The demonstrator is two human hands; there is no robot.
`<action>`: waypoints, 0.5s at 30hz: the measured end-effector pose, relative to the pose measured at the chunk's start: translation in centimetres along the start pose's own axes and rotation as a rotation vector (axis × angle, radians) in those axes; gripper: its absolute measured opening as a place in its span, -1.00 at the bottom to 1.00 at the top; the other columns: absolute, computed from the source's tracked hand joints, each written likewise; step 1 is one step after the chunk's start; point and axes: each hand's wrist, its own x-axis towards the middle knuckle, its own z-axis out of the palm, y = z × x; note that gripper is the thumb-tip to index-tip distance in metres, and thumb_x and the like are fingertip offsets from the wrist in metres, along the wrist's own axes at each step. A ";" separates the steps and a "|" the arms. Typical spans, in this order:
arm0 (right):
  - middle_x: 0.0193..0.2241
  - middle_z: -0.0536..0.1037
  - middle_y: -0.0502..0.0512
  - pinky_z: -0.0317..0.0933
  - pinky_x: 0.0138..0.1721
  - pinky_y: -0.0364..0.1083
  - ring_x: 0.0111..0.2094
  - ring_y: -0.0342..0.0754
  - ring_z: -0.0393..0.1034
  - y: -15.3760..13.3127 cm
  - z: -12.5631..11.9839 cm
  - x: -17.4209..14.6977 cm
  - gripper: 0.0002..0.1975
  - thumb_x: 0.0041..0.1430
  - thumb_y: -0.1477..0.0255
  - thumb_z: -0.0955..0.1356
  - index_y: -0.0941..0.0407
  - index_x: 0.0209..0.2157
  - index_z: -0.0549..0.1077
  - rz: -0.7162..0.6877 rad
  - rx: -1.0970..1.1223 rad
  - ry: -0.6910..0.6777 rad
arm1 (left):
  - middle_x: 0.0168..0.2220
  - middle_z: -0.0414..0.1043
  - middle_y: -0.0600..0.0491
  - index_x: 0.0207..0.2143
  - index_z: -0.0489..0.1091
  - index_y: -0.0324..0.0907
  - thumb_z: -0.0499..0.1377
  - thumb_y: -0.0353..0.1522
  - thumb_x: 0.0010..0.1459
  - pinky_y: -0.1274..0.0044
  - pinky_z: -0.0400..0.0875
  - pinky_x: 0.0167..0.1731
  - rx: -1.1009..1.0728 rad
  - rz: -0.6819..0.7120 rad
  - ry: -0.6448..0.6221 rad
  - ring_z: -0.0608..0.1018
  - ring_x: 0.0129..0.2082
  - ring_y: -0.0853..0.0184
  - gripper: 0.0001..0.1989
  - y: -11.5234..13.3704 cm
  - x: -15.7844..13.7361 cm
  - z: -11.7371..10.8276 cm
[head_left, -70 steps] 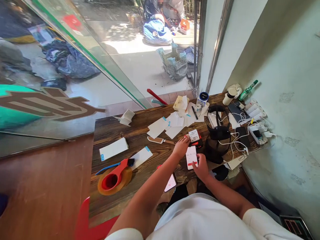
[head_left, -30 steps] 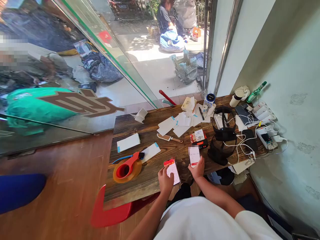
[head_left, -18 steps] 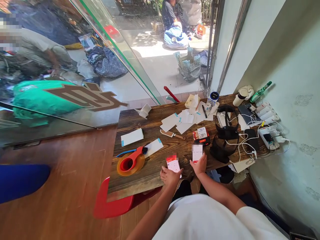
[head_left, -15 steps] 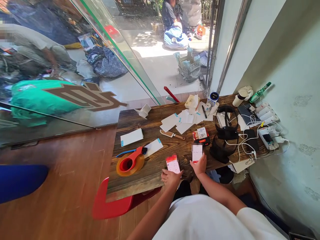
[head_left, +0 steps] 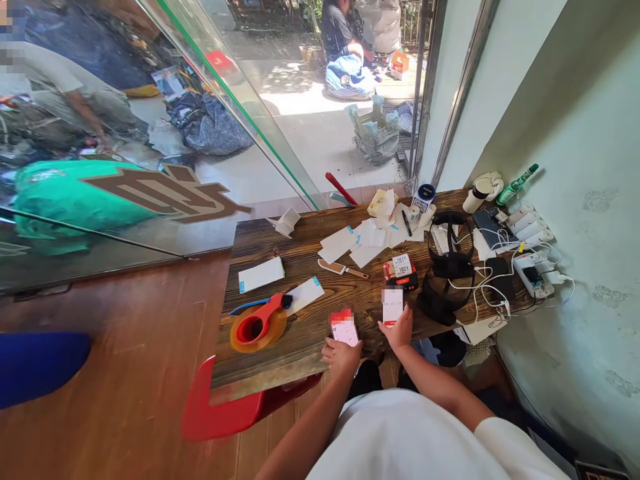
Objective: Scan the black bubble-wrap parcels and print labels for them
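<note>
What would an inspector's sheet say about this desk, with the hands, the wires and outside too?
Surface: dark wooden table, grain showing.
Things in use: left phone and right phone, screens lit.
Clutter: tape roll, papers, what looks like a knife, black headset, green bottle.
Hands: left hand at the left phone's lower end, right hand at the right phone's; how firmly either holds can't be told.
Cables: white cables, tangled beside the power strip.
Cables touching hands: nothing seen.
Surroundings: red chair at the near left corner; glass beyond the table; two people outside.
</note>
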 end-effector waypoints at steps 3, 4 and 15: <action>0.07 0.48 0.58 0.29 0.20 0.32 0.13 0.48 0.41 -0.2 -0.2 0.0 0.01 -0.15 0.23 0.57 0.34 0.27 0.18 -0.013 0.014 0.002 | 0.26 0.20 -0.48 0.42 -0.10 -0.39 0.44 -0.23 0.07 0.09 0.40 0.17 -0.012 -0.011 0.017 0.34 0.28 -0.26 0.07 0.0 0.1 0.2; 0.07 0.48 0.57 0.29 0.20 0.33 0.13 0.48 0.41 -0.3 -0.4 -0.1 0.01 -0.14 0.22 0.57 0.33 0.27 0.18 -0.020 0.021 0.005 | 0.25 0.21 -0.47 0.42 -0.10 -0.37 0.45 -0.23 0.06 0.08 0.41 0.15 -0.017 -0.011 0.021 0.34 0.28 -0.27 0.08 0.0 0.1 0.2; 0.18 0.49 0.43 0.32 0.26 0.21 0.23 0.19 0.40 -1.5 -7.2 8.8 -0.57 0.41 0.37 0.23 0.20 0.23 0.38 -0.172 0.103 0.003 | 0.37 0.16 -0.37 0.32 0.26 -0.35 0.20 -0.30 0.32 0.16 -0.01 0.46 -0.224 0.453 -0.057 0.14 0.46 -0.06 -0.42 5.2 0.9 -2.7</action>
